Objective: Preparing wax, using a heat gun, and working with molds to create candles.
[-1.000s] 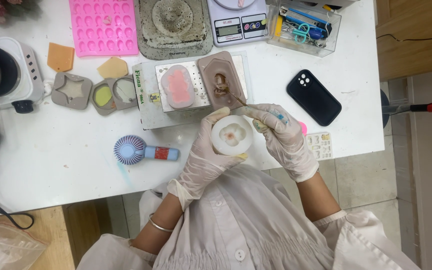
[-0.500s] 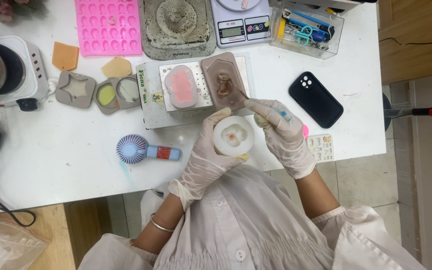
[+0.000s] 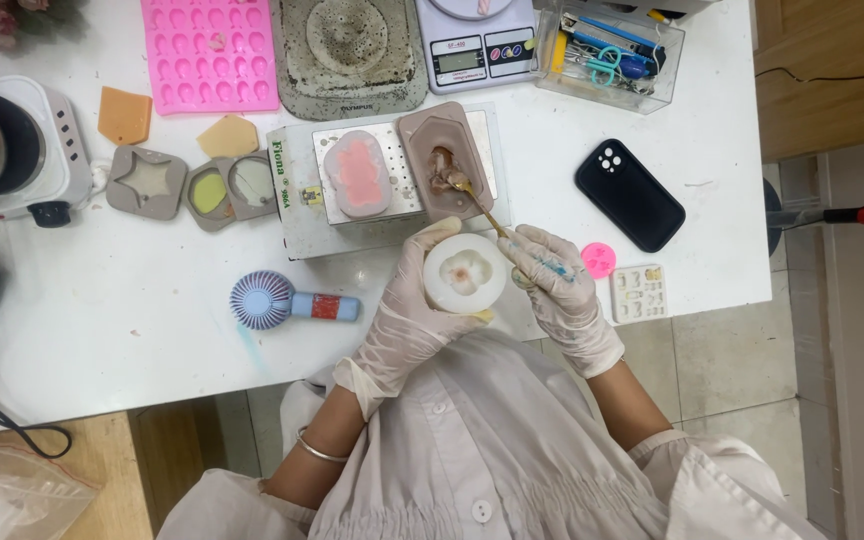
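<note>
— Cupping what?
— Left hand [image 3: 414,318] curled around a round white mould [image 3: 464,272] near the desk's [image 3: 102,330] front edge; right hand [image 3: 552,285] pinches a small gold spoon [image 3: 480,205].
— Changed?
— Spoon tip now reaches the brown mould [image 3: 444,160].
— Nearby?
— Handheld fan [image 3: 287,301], black phone [image 3: 629,194].

On the white table [image 3: 102,330] I count two gloved hands, the left hand [image 3: 407,320] and the right hand [image 3: 557,285], one round white mould [image 3: 464,272] and one thin spoon [image 3: 477,205]. There are also one pink tray mould [image 3: 210,52], one digital scale [image 3: 472,45], one black phone [image 3: 629,194] and one small handheld fan [image 3: 287,301]. Two orange scrapers [image 3: 124,115] lie near one white melting pot [image 3: 12,150].
</note>
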